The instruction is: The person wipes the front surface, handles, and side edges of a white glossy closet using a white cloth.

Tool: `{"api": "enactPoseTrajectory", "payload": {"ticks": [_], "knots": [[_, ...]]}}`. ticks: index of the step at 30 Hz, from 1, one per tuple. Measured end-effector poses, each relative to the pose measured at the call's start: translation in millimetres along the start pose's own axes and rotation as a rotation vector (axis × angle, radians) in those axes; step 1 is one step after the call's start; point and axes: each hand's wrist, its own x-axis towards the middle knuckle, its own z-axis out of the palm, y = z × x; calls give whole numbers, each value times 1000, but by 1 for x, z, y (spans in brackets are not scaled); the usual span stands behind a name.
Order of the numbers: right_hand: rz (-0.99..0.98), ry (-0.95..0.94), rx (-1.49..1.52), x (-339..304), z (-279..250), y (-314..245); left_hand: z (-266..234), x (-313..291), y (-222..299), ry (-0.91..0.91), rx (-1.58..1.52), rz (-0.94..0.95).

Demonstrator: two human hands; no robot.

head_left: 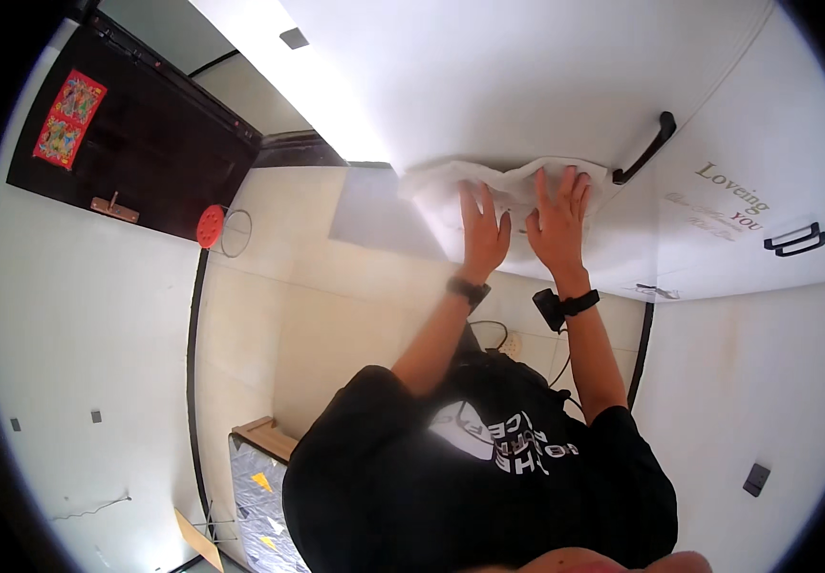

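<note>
A rumpled white cloth lies against the white cabinet front, between one and two o'clock from the view's centre, with the left hand and right hand laid on it, fingers extended, neither closed in a grip. From the cloth, a black handle sits at two o'clock, a red stool at nine.

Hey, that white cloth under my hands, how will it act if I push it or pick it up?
The white cloth is probably floppy, since its upper edge ripples into loose folds. Pushed, it would likely bunch up between your left hand and right hand, where it already looks creased. It's likely light, as it looks thin.
</note>
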Motion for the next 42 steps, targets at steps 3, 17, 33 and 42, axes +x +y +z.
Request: {"api": "enactPoseTrajectory", "payload": {"ticks": [3,17,33,42], "knots": [[21,10,-30,-1,9,-5,-7,4,-8,-49,-116,-58],[14,120,8,30,62,-77,-46,17,-75,40,-263,-177],[140,168,-93,48,110,-115,-86,67,-163,-383,-792,-95],[53,237,-79,38,102,-102,-117,56,-134,-423,-560,-71]]}}
